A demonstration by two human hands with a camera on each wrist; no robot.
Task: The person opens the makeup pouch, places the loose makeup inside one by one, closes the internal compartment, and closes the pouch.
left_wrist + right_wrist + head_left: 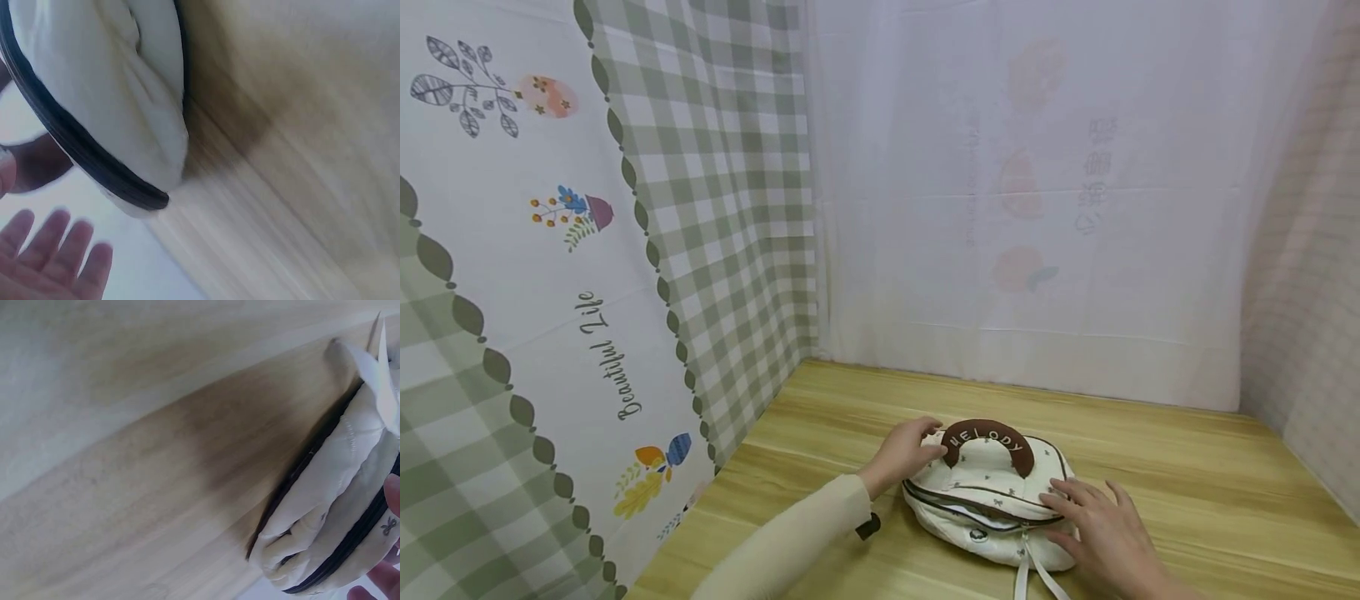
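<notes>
A cream cosmetic bag (936, 473) with dark piping and small bow prints lies on the table. Its zip opening gapes along the near side, showing white inside. On top curves a brown handle (973, 429) lettered "MELODY". My left hand (904, 454) is at the bag's upper left, fingertips by the handle's left end; in the left wrist view its fingers (69, 250) are extended. On the other side, my right hand (1101, 525) rests its loosely spread fingers against the bag's right edge. In the right wrist view, the thumb (392, 494) lies near the dark zip; the other fingers are partly cut off.
White ribbon straps (1030, 575) hang from the bag's front towards the near edge. Wood-grain tabletop (797, 442) surrounds the bag. A green checked cloth (722, 208) hangs at left, and a pale curtain (910, 250) closes the back. A black object (868, 527) shows beneath the left wrist.
</notes>
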